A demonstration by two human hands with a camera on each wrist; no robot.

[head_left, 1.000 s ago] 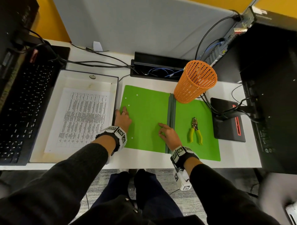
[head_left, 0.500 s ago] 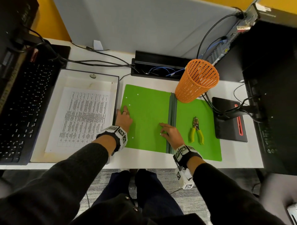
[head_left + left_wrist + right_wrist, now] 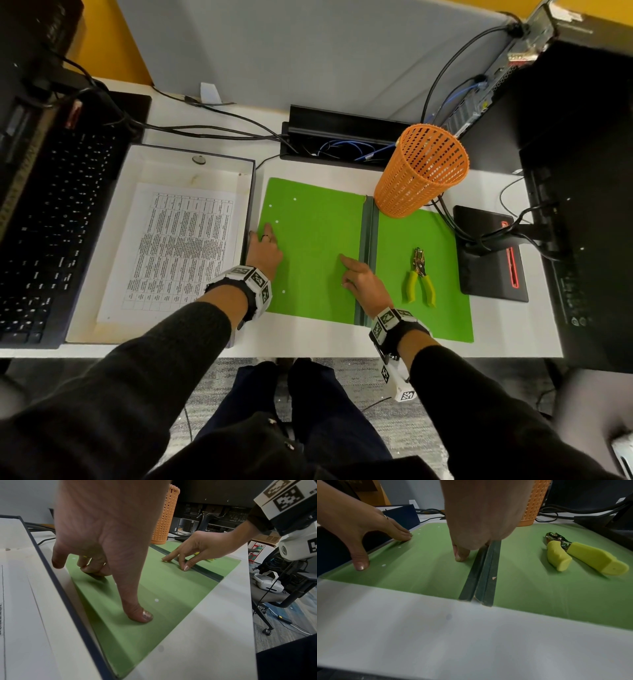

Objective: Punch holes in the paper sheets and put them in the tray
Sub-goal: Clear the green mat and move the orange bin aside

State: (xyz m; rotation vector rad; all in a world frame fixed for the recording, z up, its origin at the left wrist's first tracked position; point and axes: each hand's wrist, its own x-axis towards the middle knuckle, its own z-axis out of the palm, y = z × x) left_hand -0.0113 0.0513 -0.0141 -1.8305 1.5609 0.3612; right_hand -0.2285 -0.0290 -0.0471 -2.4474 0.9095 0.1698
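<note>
from the head view we are resting our left hand (image 3: 265,251) and right hand (image 3: 364,282) on the open green folder (image 3: 315,246), holding nothing; the printed sheet (image 3: 178,246) is lying in the tray (image 3: 246,164), the hole punch (image 3: 420,277) right of the spine. left wrist: thumb (image 3: 137,609) pressing the folder. right wrist: fingertips (image 3: 461,555) touching beside the spine.

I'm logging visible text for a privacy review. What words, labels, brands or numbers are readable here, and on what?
No text can be read for certain.
Printed sheet in the tray: table text, too small to read.
Keyboard: key legends blurred.
Wrist markers: black-and-white codes, no words.
</note>
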